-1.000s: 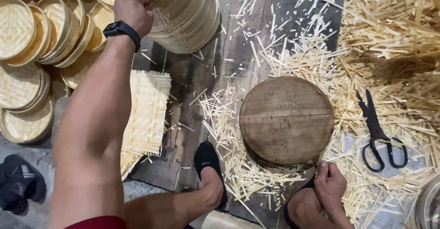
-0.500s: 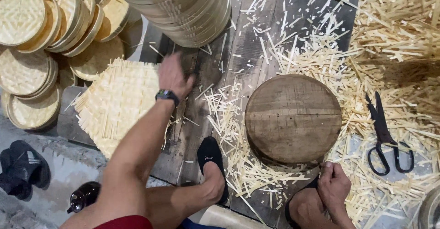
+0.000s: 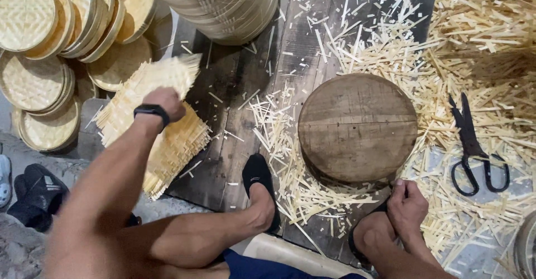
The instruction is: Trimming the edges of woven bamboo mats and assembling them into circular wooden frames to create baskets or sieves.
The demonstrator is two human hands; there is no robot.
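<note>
The woven bamboo mat [image 3: 162,122] lies on the dark planks well to the left of the round wooden block [image 3: 357,125], and the left hand [image 3: 166,101] sits on top of it, fingers curled shut around its upper part. The right hand [image 3: 407,206] rests loosely closed just below the block's lower right edge, touching the knee; black scissors [image 3: 473,145] lie right of the block among bamboo slivers [image 3: 491,44].

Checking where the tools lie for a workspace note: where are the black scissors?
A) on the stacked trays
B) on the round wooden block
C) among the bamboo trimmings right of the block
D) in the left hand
C: the black scissors lie on bamboo trimmings right of the round wooden block, untouched by either hand.
</note>
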